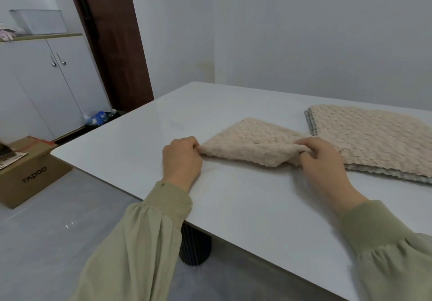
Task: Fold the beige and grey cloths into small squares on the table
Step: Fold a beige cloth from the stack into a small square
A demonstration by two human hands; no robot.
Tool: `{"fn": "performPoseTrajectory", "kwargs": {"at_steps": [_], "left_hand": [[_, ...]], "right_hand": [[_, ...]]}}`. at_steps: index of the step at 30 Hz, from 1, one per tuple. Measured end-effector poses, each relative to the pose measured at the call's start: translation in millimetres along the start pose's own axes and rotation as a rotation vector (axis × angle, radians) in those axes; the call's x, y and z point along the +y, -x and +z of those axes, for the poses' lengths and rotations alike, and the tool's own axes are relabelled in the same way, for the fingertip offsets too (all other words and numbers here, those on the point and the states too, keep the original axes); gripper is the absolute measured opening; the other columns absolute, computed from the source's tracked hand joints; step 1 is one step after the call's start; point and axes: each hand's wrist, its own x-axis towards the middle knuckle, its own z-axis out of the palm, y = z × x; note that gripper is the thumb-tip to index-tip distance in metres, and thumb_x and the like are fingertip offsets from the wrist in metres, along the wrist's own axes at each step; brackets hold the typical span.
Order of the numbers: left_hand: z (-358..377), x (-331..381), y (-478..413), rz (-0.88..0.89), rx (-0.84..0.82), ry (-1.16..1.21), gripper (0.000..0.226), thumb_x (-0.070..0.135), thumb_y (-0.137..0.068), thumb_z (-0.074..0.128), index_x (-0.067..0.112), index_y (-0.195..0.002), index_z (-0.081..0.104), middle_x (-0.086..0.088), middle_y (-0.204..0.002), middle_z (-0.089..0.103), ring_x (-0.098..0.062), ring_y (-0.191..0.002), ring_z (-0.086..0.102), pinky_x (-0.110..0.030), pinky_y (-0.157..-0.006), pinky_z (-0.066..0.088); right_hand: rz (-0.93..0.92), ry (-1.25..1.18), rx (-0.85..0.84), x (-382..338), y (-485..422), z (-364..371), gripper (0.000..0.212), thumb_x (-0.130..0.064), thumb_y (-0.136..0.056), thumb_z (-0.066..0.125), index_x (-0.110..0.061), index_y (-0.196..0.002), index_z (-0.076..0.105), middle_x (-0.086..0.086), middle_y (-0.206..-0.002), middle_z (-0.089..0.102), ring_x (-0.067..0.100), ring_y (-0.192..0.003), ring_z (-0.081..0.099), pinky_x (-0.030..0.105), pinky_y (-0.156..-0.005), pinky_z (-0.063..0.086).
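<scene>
Beige cloth (252, 142) | left hand (181, 158), right hand (322, 160) each pinch a near corner | cloth stack (374, 137) just right | cardboard box (28, 174) left

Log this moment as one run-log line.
step: folding beige cloth | left hand: pinches left corner | right hand: pinches right corner | pile: beige on grey

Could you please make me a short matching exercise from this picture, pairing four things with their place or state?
Things:
1. left hand
2. right hand
3. cloth stack
4. cardboard box

States:
A. on the floor, left of the table
B. grips the small beige cloth at its right end
C. lies on the table's right, beige over grey
D. pinches the small beige cloth's left corner

Pairs: 1-D, 2-B, 3-C, 4-A
</scene>
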Motion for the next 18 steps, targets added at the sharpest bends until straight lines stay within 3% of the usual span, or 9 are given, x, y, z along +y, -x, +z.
{"fn": "performPoseTrajectory", "kwargs": {"at_steps": [3, 6, 8, 11, 14, 18], "left_hand": [[-0.2, 1.0, 5.2, 0.049, 0.099, 0.04, 0.03, 0.006, -0.089, 0.044, 0.013, -0.11, 0.065, -0.003, -0.113, 0.063, -0.022, -0.114, 0.046, -0.034, -0.096, 0.033], [0.6, 11.3, 13.0, 0.339, 0.037, 0.135, 0.033, 0.011, -0.092, 0.042, 0.009, -0.118, 0.062, -0.005, -0.122, 0.061, -0.021, -0.119, 0.044, -0.028, -0.102, 0.029], [4.1, 15.3, 15.9, 0.49, -0.16, 0.125, 0.039, 0.023, -0.096, 0.037, 0.013, -0.127, 0.058, -0.001, -0.135, 0.054, -0.019, -0.128, 0.039, -0.026, -0.107, 0.023], [10.3, 14.0, 14.1, 0.472, -0.417, 0.057, 0.043, 0.037, -0.102, 0.03, 0.023, -0.14, 0.045, 0.005, -0.15, 0.036, -0.013, -0.14, 0.024, -0.026, -0.115, 0.015], [13.6, 13.6, 12.8, 0.43, -0.492, -0.03, 0.05, 0.047, -0.099, 0.032, 0.027, -0.145, 0.035, 0.007, -0.155, 0.026, -0.011, -0.144, 0.016, -0.029, -0.117, 0.011], [14.6, 15.4, 13.7, 0.426, -0.46, -0.062, 0.051, 0.05, -0.096, 0.037, 0.028, -0.143, 0.038, 0.008, -0.152, 0.032, -0.013, -0.14, 0.024, -0.034, -0.115, 0.02]], "right_hand": [[-0.021, -0.063, 0.178, -13.2, 6.5, -1.2, 0.031, -0.004, -0.09, 0.045, -0.013, -0.117, 0.057, -0.004, -0.113, 0.051, 0.01, -0.111, 0.043, 0.022, -0.093, 0.03], [-0.095, -0.007, 0.229, -19.3, 10.6, -4.8, 0.017, -0.012, -0.094, 0.049, -0.011, -0.107, 0.06, -0.002, -0.102, 0.056, 0.014, -0.099, 0.05, 0.025, -0.087, 0.036], [-0.115, 0.092, 0.086, -19.2, 13.6, -5.5, 0.019, -0.018, -0.094, 0.05, -0.007, -0.085, 0.064, 0.003, -0.084, 0.063, 0.022, -0.082, 0.055, 0.033, -0.075, 0.043], [-0.144, 0.287, -0.184, -8.6, 17.3, -3.6, 0.03, -0.032, -0.089, 0.057, -0.011, -0.07, 0.066, 0.002, -0.071, 0.062, 0.023, -0.074, 0.056, 0.038, -0.073, 0.046], [-0.214, 0.424, -0.346, -0.9, 19.2, -0.6, 0.017, -0.038, -0.081, 0.068, -0.02, -0.082, 0.071, -0.003, -0.087, 0.06, 0.02, -0.093, 0.052, 0.034, -0.085, 0.041], [-0.2, 0.332, -0.523, -5.5, 19.4, -6.2, 0.041, -0.048, -0.075, 0.072, -0.022, -0.106, 0.07, -0.007, -0.106, 0.058, 0.01, -0.108, 0.047, 0.025, -0.095, 0.034]]}}
